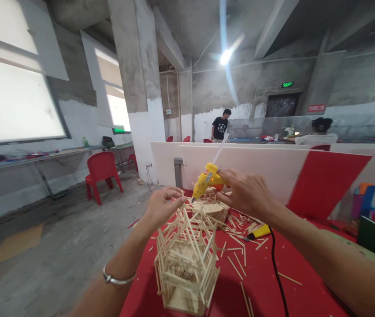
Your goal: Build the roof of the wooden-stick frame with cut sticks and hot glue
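Observation:
My right hand [245, 190] is wrapped round a yellow hot glue gun [201, 185], its nozzle slanting down to the left and a clear glue stick rising from its back. At the pointed top of a wooden-stick model [181, 303], my left hand [165, 205] pinches a thin wooden stick [183, 193] between thumb and fingers. The nozzle tip is close to those fingertips; whether it touches the wood I cannot tell. The model stands upright on a red tabletop [227, 295], many-sided, with open lattice walls. Behind it sits another stick-built piece [218, 215].
Loose sticks [236, 264] lie scattered to the right, near a yellow utility knife [259, 232]. A black cord [276, 268] crosses the table. Beyond the table runs a white partition [246, 169]. A red chair [103, 174] stands left; two people are in the background.

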`<action>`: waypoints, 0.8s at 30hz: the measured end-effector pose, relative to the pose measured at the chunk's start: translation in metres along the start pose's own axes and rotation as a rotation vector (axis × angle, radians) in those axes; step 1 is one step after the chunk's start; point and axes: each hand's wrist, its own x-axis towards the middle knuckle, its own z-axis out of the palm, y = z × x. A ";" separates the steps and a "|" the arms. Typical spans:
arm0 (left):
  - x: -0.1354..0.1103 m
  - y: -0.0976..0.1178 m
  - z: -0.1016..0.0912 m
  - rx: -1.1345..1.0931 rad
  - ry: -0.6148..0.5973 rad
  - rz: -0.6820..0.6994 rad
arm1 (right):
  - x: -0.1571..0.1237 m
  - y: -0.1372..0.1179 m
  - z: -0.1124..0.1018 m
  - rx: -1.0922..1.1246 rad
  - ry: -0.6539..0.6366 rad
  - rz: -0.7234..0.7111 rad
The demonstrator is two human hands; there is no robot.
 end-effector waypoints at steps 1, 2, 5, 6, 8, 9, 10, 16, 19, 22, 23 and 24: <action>0.000 0.000 0.000 0.005 -0.001 0.003 | 0.000 0.000 0.000 0.009 0.000 0.002; 0.000 0.000 0.000 0.009 -0.002 0.007 | 0.000 0.001 0.000 0.023 0.000 0.003; 0.001 0.000 0.000 0.018 -0.010 0.014 | -0.001 0.001 -0.001 0.089 -0.001 0.008; 0.001 0.000 0.000 0.015 -0.014 0.012 | -0.002 0.001 -0.001 0.118 -0.002 0.010; 0.000 0.002 -0.001 0.011 -0.022 0.005 | -0.002 0.000 0.000 0.187 -0.009 0.014; 0.000 0.002 -0.002 0.012 -0.025 0.003 | -0.003 0.000 0.000 0.223 -0.014 0.018; -0.001 0.003 -0.002 0.015 -0.028 0.003 | -0.003 0.000 0.001 0.256 -0.019 0.026; -0.001 0.001 -0.004 0.017 -0.046 0.021 | -0.004 0.000 0.003 0.386 -0.105 0.097; -0.001 -0.002 -0.003 0.020 -0.060 0.024 | -0.006 0.003 0.004 0.438 -0.156 0.113; 0.000 -0.004 -0.003 0.031 -0.058 0.030 | -0.010 0.005 0.007 0.453 -0.190 0.140; 0.000 -0.004 -0.003 0.036 -0.056 0.030 | -0.011 0.007 0.008 0.448 -0.196 0.149; 0.000 -0.003 -0.003 0.041 -0.055 0.029 | -0.013 0.007 0.009 0.442 -0.200 0.157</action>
